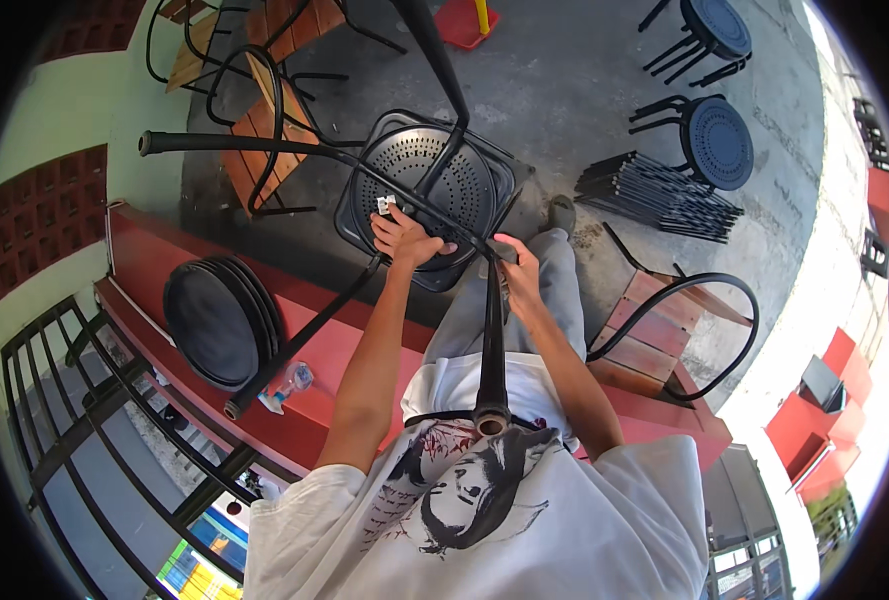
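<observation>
Black metal stool [426, 190] upturned; both hands [404, 238] [517, 268] grip legs w/ hub.

Landmark: the upturned black perforated chair [424, 190], one, at the middle.
Chair legs: four tubular legs [491, 340] rise from it.
Hands: two, left hand [404, 238] and right hand [519, 270], both on the chair's frame.
Wooden-slat chairs: one [654, 335] right of it, at least two [264, 120] upper left of it.
Round black stools: two [716, 140] far upper right of it.
Round black discs: one stack [219, 320] left of it, number unclear.
Plastic bottle: one [286, 384], lower left.
</observation>
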### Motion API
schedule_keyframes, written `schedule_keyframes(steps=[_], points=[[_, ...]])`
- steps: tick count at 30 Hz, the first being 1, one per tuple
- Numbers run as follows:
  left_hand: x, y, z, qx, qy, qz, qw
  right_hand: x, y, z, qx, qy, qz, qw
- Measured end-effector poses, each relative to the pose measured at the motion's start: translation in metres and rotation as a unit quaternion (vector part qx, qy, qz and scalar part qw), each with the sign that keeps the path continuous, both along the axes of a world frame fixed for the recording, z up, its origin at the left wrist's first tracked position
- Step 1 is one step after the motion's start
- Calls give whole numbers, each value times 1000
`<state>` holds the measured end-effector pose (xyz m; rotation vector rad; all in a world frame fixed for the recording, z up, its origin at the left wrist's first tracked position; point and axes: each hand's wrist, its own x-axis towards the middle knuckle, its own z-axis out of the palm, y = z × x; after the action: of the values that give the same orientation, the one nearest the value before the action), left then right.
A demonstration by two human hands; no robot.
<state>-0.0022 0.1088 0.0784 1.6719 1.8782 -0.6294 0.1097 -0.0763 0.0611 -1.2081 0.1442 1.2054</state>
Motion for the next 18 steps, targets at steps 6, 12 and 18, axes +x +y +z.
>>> schedule_keyframes(steps=[6, 12, 18], points=[[-1, 0, 6, -23, -7, -21, 999, 73, -24, 20, 2, 18, 150, 989], [-3, -7, 16, -6, -26, -3, 1000, 140, 9, 44, -48, 0, 208, 977], [-7, -49, 31, 190, -67, 21, 979, 163, 87, 75, 6, -99, 332, 938]])
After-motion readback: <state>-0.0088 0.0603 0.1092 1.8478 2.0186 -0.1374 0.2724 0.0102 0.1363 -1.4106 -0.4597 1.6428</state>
